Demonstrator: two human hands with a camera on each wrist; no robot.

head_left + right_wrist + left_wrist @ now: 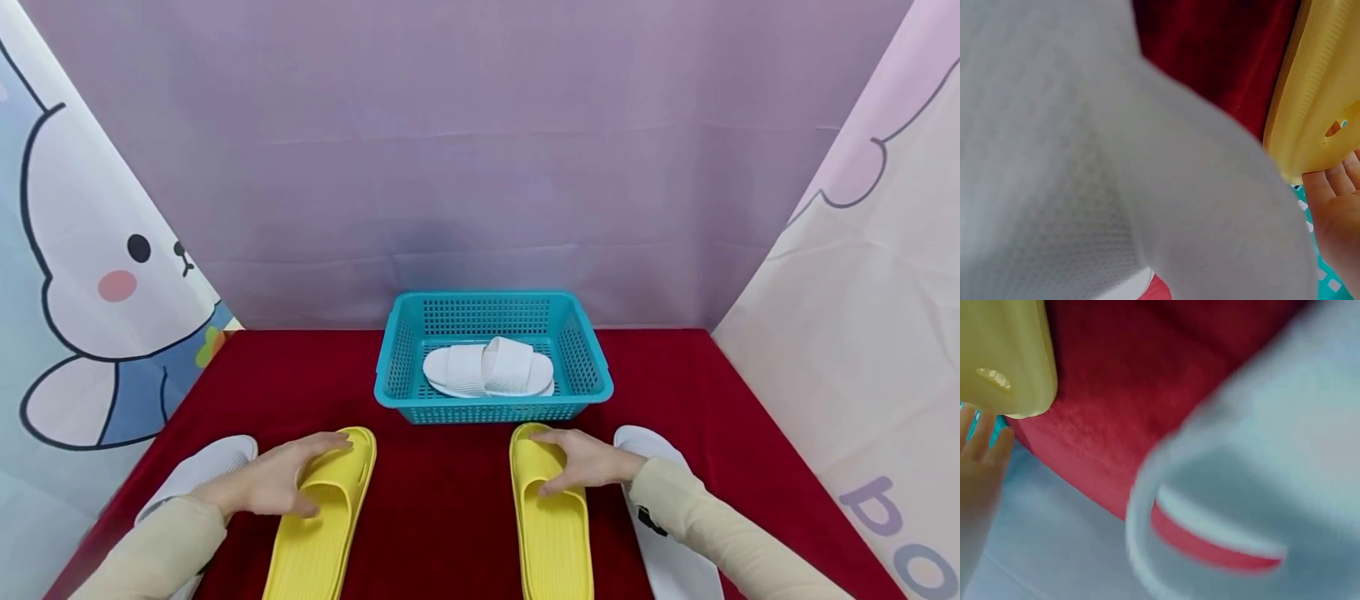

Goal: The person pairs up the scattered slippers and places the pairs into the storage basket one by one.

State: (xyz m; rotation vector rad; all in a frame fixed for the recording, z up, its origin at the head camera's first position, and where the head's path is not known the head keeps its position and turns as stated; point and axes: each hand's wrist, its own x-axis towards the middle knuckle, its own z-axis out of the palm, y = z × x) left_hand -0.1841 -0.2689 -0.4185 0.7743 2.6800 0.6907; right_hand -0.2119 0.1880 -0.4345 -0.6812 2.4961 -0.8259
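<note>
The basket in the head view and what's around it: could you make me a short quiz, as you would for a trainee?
1. What colour is the basket holding the white slippers: A pink, B blue-green, C orange?
2. True or false: the left hand is inside the basket.
3. How many yellow slippers are outside the basket?

Key: 1. B. 2. False. 3. Two, one at the left hand, one at the right hand.

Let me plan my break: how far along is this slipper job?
Apparently done: the white pair lies in the teal basket. In hand: the left grip is at one yellow slipper, the right grip at its mate. Probably left: basketing those, then the outer white slippers, which lie outside the basket.
</note>
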